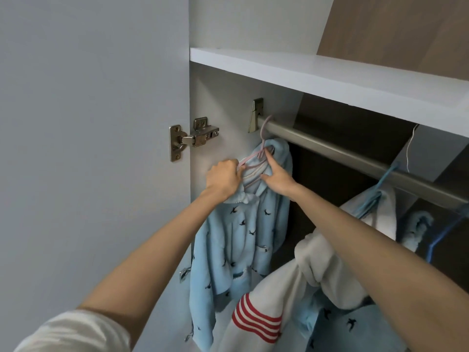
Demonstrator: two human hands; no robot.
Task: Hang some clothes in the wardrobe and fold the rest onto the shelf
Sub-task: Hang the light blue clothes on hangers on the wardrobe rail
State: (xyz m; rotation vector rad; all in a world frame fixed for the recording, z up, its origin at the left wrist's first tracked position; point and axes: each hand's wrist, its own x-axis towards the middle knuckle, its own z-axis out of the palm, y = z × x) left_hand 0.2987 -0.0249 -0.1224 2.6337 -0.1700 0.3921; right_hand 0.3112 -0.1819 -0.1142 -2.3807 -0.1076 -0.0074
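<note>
Reaching arms: both bare arms stretch up and forward into the open wardrobe, a white sleeve (76,331) showing at the left shoulder
Left hand (224,177): curled into a fist, gripping the left side of the collar together with the pink hanger's arm
Right hand (276,177): palm turned away, forefinger stretched up to the hanger's neck and thumb out to the left, pinching the collar between them
Pyjama top (241,237): pale blue with small black birds, on the pink hanger (262,138) at the far left end of the rail, hanging down just beside the wardrobe's side wall
Rail (342,153): grey metal bar running right from its bracket (256,114); the pink hook sits over it next to the bracket
Further along the rail: a light blue hanger (378,191) carrying a white garment (256,323) with red stripes, then a darker blue hanger (441,237) with a fluffy pale blue piece (418,224)
Shelf (330,77): white board directly above the rail; nothing on the part that shows
In the way: the right forearm crosses in front of the white garment; more bird-print blue cloth (355,323) lies below it
Door (88,123): swung open on the left, held by a metal hinge (193,138)
Cord (409,148): thin, white, dangling behind the rail
</note>
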